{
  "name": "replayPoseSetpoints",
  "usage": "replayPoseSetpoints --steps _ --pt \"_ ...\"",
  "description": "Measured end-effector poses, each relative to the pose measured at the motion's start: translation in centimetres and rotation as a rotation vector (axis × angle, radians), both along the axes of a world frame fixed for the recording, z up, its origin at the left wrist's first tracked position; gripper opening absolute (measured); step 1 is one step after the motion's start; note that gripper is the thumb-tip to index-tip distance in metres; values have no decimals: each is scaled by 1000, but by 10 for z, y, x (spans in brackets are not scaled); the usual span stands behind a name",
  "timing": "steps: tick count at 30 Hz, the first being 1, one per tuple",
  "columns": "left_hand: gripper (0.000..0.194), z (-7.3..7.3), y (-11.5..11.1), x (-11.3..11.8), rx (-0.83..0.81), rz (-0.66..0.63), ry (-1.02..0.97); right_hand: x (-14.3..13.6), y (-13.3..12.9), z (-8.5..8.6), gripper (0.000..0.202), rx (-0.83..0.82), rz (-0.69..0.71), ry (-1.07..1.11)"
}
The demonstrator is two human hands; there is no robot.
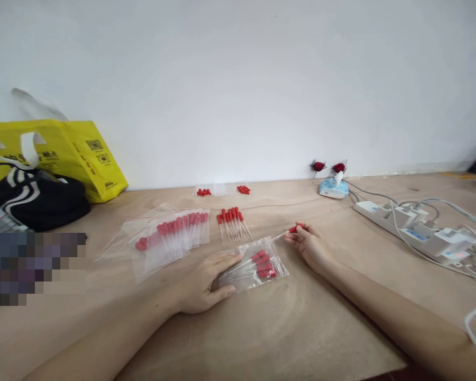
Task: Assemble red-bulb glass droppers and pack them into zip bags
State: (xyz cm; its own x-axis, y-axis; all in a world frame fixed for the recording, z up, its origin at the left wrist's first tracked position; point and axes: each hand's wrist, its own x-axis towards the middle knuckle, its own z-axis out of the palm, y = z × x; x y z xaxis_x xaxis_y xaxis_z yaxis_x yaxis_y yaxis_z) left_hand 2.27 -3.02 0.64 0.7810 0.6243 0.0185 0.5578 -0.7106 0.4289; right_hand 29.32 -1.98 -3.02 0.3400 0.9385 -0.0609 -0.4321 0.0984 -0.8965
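Observation:
My left hand [200,283] grips the closed end of a clear zip bag [244,286], fingers on top and thumb along its near edge. Several glass droppers with red rubber bulbs [265,263] lie inside that bag. Between the fingertips of my right hand [311,246] is one more dropper [292,229], held by its red bulb. Its thin glass tube points left toward the bag's open side; whether the tip is inside I cannot tell. Just beyond the bag, a loose row of red-bulbed droppers [230,216] lies on the table.
Several filled clear bags [178,238] overlap at left. Farther back lies a bag with loose red bulbs [243,189]. A tissue pack [333,188], two dark red flowers [339,168] and a power strip with cables [416,233] are at right; a yellow bag [83,153] and black bag [43,198] at left.

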Motion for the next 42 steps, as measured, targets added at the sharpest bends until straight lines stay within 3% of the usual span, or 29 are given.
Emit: replayPoseSetpoints --steps 6,14,19,27,33,39,42 --pt "56 -1 1 0 17 -7 2 -12 -9 2 17 -46 205 -35" --pt "56 -8 3 -2 28 -16 -46 -11 -12 5 38 -51 466 -373" --pt "55 -12 5 -3 49 -15 -63 -14 -3 4 35 -40 603 -406" --pt "54 -4 2 -1 34 -3 -43 -20 10 -4 27 -160 643 -449" --pt "53 -7 2 -2 29 1 -30 -26 9 4 25 -176 690 -418" --pt "49 -7 2 0 12 -12 -36 -21 14 3 13 -229 538 -554" --pt "49 -8 3 0 25 -14 -18 -20 12 0 19 -200 566 -517"
